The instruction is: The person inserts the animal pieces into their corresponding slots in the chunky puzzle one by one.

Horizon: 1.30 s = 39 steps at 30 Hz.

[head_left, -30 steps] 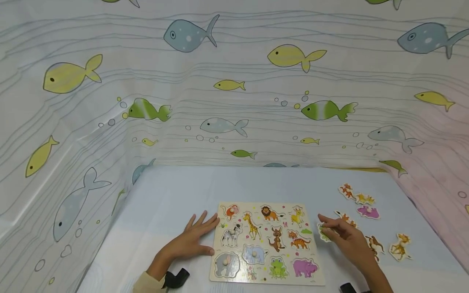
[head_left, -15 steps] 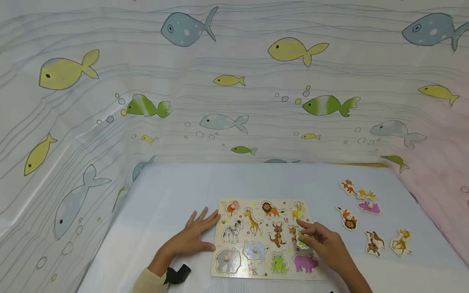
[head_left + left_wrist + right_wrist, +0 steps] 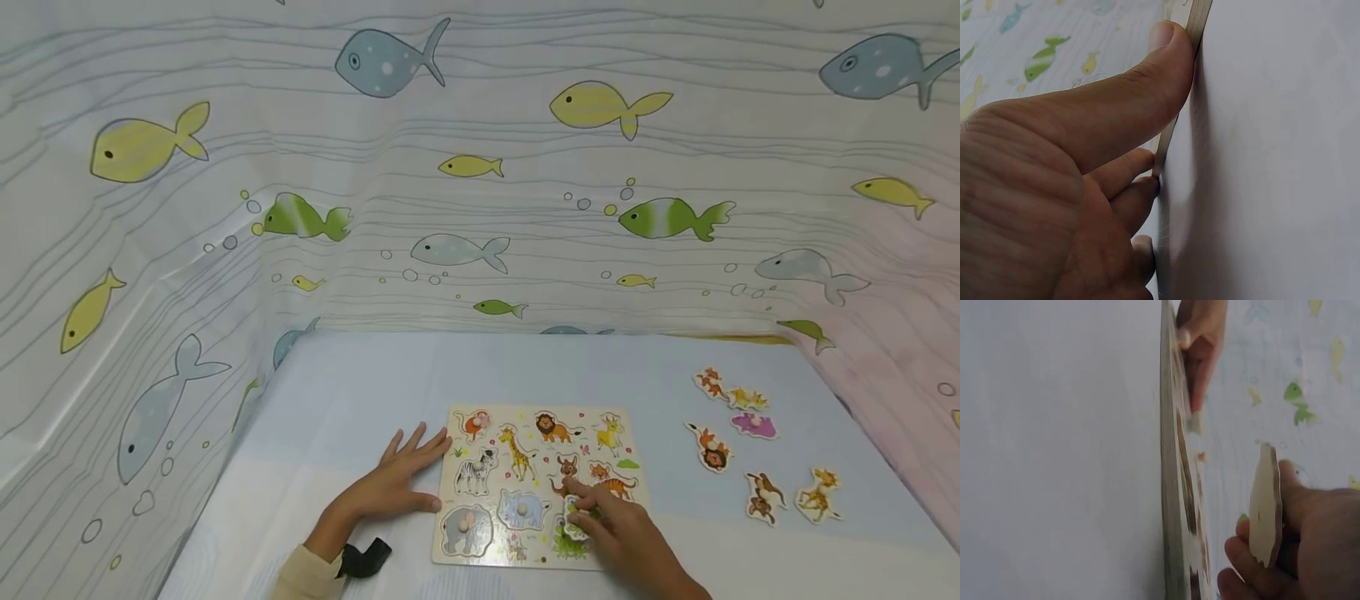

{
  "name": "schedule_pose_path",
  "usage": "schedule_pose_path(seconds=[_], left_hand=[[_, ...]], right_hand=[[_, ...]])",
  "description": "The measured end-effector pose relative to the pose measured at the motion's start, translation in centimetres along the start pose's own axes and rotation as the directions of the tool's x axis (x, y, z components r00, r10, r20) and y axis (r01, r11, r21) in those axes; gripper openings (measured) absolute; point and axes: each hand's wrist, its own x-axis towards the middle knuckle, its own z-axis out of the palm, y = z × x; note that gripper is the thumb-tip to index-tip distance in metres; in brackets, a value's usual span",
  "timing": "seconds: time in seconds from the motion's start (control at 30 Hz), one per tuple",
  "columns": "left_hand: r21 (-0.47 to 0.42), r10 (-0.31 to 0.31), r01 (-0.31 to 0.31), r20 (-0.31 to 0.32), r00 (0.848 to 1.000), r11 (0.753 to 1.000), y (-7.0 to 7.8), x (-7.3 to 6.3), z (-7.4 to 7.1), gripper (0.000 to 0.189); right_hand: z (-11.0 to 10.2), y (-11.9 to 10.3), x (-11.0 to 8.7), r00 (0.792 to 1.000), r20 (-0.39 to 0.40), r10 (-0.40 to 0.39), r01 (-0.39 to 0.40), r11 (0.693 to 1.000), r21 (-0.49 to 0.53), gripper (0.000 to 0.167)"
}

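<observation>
A wooden animal puzzle board lies flat on the table. Along its left edge rests my left hand, fingers spread and thumb touching the side, as the left wrist view confirms. My right hand pinches a frog puzzle piece over the printed green frog at the lower middle. In the right wrist view the bare wooden back of the frog piece shows, held apart from the board. Knobbed elephant and blue rhino-like pieces sit in their recesses. The hippo recess is hidden behind my right hand.
Loose pieces lie on the table to the right: a lion, a purple hippo, a kangaroo, a giraffe, a tiger and a yellow animal. Fish-patterned cloth walls enclose the table.
My right hand has carried the frog piece from the table right of the board leftward, across the tiger, to above the printed frog. My left hand stays at the left edge.
</observation>
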Motion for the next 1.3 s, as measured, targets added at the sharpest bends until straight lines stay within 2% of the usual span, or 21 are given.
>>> schedule_pose_path(seconds=[0.1,0.17,0.27,0.43,0.6,0.83,1.07,1.3], left_hand=[[0.004,-0.003,0.003,0.002,1.000,1.000,-0.1,0.1,0.1,0.098],[0.004,-0.012,0.012,0.007,1.000,1.000,-0.1,0.1,0.1,0.098],[0.001,-0.020,0.020,0.012,1.000,1.000,0.0,0.1,0.1,0.099],[0.003,-0.021,0.021,0.015,1.000,1.000,0.0,0.0,-0.1,0.098],[0.002,-0.019,0.019,0.003,1.000,1.000,-0.1,0.0,0.0,0.098],[0.008,-0.027,0.027,0.007,1.000,1.000,-0.2,0.0,0.1,0.098],[0.010,-0.025,0.025,0.002,1.000,1.000,-0.2,-0.2,0.1,0.097],[0.014,-0.016,0.016,0.001,1.000,1.000,-0.1,-0.2,0.1,0.098]], right_hand=[[0.6,-0.2,-0.4,0.994,0.090,0.063,-0.063,0.998,0.006,0.035],[0.9,-0.3,-0.6,0.990,0.117,0.085,-0.084,0.996,-0.012,0.049],[1.3,-0.3,-0.8,0.983,0.143,0.117,-0.115,0.993,-0.022,0.051],[1.7,-0.3,-0.8,0.977,0.175,0.121,-0.113,0.992,-0.055,0.053],[1.8,-0.4,-0.6,0.982,0.156,0.110,-0.093,0.990,-0.111,0.054],[1.8,-0.5,-0.6,0.978,0.170,0.122,-0.101,0.987,-0.127,0.054],[2.0,-0.5,-0.6,0.985,0.148,0.086,-0.067,0.990,-0.127,0.054],[1.9,-0.5,-0.7,0.988,0.127,0.083,-0.062,0.985,-0.162,0.054]])
